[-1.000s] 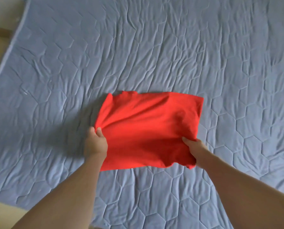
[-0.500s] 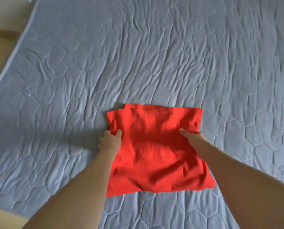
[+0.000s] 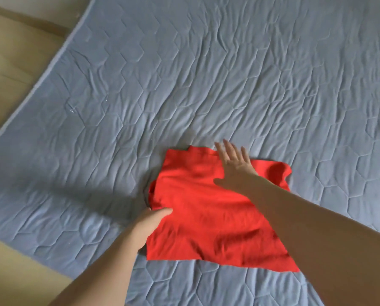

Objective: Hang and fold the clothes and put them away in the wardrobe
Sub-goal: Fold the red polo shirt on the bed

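While left hand (image 3: 150, 221) pinches red garment's (image 3: 206, 217) edge, right hand (image 3: 235, 166) flat atop.

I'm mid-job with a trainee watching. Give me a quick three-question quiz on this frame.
1. True or false: the red garment lies folded on the blue quilted cover.
2. Which hand lies flat with fingers spread across the garment's far edge? A) left hand B) right hand
3. Fill in: the left hand's thumb lies on top of the garment at its ____ edge.

Key
1. True
2. B
3. left
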Available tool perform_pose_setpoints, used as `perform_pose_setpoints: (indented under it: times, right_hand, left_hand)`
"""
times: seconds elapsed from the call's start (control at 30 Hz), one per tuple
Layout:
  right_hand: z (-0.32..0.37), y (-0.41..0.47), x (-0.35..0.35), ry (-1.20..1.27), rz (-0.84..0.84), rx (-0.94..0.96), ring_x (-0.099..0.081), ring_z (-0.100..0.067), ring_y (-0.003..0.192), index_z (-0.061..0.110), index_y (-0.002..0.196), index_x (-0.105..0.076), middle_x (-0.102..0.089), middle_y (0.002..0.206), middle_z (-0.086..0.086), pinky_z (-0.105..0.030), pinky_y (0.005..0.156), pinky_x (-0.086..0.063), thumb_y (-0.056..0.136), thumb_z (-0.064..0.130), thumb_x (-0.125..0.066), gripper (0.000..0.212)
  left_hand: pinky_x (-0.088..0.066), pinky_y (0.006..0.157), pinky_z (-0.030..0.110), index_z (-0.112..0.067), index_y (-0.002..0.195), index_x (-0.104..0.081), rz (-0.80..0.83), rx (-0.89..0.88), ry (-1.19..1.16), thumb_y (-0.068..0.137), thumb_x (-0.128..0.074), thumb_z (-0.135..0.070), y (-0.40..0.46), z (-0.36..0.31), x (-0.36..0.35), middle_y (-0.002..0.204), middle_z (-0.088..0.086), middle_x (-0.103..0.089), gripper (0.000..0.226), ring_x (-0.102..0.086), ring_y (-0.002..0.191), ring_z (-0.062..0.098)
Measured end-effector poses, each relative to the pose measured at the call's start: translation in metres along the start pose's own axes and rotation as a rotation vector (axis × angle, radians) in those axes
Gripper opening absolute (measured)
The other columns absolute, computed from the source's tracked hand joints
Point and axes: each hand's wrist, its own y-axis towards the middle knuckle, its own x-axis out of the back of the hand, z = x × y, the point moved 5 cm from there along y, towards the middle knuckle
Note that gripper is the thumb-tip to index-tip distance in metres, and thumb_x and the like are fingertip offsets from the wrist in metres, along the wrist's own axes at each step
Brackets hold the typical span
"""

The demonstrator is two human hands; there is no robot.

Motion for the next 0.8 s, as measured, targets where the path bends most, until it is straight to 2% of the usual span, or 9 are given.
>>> perform_pose_setpoints:
  times: [0.1,0.23,0.3,0.4,0.53,0.6,0.7,0.77,0.8]
  right_hand:
    - [0.066,0.030,-0.005,-0.275,0.107,0.291,0.009,-0.027,0.147,0.025,0.149,0.019,0.014,0.159,-0.004,-0.051,0.116,0.008,0.069,0.053,-0.074,0.125]
    - [0.117,0.044,-0.029,-0.566,0.138,0.609,0.009,-0.023,0.147,0.030,0.150,0.013,0.008,0.160,0.004,-0.057,0.112,0.011,0.060,0.040,-0.083,0.132]
    - [0.137,0.048,-0.039,-0.632,0.189,0.651,0.002,-0.022,0.148,0.030,0.151,0.011,-0.004,0.160,0.005,-0.057,0.111,0.012,0.066,0.031,-0.079,0.123]
    - [0.156,0.049,-0.050,-0.687,0.230,0.679,-0.016,-0.025,0.142,0.034,0.151,0.004,-0.025,0.150,0.000,-0.056,0.114,0.006,0.073,0.023,-0.067,0.107]
    - [0.173,0.052,-0.055,-0.715,0.343,0.661,-0.021,-0.026,0.139,0.038,0.140,-0.036,-0.026,0.146,-0.003,-0.057,0.114,0.001,0.069,0.029,-0.067,0.078]
    - [0.179,0.054,-0.055,-0.748,0.415,0.645,-0.023,-0.025,0.138,0.035,0.133,-0.048,-0.028,0.145,-0.001,-0.056,0.115,0.001,0.073,0.028,-0.066,0.062]
    - [0.180,0.056,-0.051,-0.743,0.528,0.614,-0.046,-0.024,0.127,0.026,0.127,-0.053,-0.052,0.132,0.001,-0.048,0.114,-0.021,0.076,0.022,-0.066,0.053]
    - [0.180,0.056,-0.037,-0.676,0.539,0.596,-0.058,-0.025,0.112,0.022,0.123,-0.057,-0.063,0.119,-0.003,-0.039,0.100,-0.044,0.074,0.023,-0.067,0.050]
    - [0.180,0.056,-0.025,-0.640,0.524,0.594,-0.060,-0.026,0.107,0.021,0.120,-0.058,-0.064,0.115,-0.003,-0.036,0.093,-0.048,0.074,0.025,-0.067,0.047]
  left_hand:
    - [-0.053,0.089,0.035,-0.016,0.098,-0.073,0.056,0.034,0.073,0.048,-0.080,-0.051,0.002,0.018,-0.011,0.091,-0.002,-0.074,0.062,-0.069,0.087,0.016]
    - [-0.053,0.091,0.035,-0.019,0.096,-0.074,0.152,0.042,0.116,0.043,-0.084,-0.051,0.003,0.027,-0.016,0.093,-0.004,-0.074,0.063,-0.069,0.089,0.014]
    - [-0.052,0.091,0.033,-0.020,0.100,-0.073,0.173,0.039,0.132,0.044,-0.085,-0.046,0.005,0.035,-0.013,0.095,-0.006,-0.073,0.063,-0.068,0.090,0.013]
    - [-0.051,0.085,0.027,-0.017,0.108,-0.070,0.193,0.053,0.121,0.060,-0.086,-0.031,0.007,0.048,-0.008,0.098,-0.005,-0.071,0.052,-0.067,0.090,0.012]
    - [-0.045,0.078,0.024,-0.013,0.115,-0.064,0.158,0.040,0.141,0.070,-0.081,-0.029,0.000,0.051,-0.004,0.105,-0.001,-0.066,0.051,-0.062,0.093,0.015]
    - [-0.042,0.072,0.023,-0.015,0.111,-0.064,0.160,0.015,0.136,0.073,-0.078,-0.025,-0.005,0.048,-0.001,0.100,-0.002,-0.065,0.041,-0.060,0.087,0.014]
    - [-0.040,0.061,0.023,-0.019,0.089,-0.066,0.142,-0.048,0.142,0.072,-0.074,-0.021,-0.013,0.039,0.012,0.080,-0.003,-0.062,0.019,-0.055,0.070,0.011]
    - [-0.037,0.055,0.024,-0.018,0.079,-0.063,0.115,-0.078,0.162,0.072,-0.072,-0.018,-0.018,0.028,0.026,0.071,-0.003,-0.057,0.012,-0.051,0.062,0.011]
    - [-0.035,0.052,0.023,-0.017,0.076,-0.060,0.111,-0.089,0.183,0.071,-0.071,-0.016,-0.022,0.021,0.032,0.068,-0.003,-0.054,0.012,-0.049,0.060,0.011]
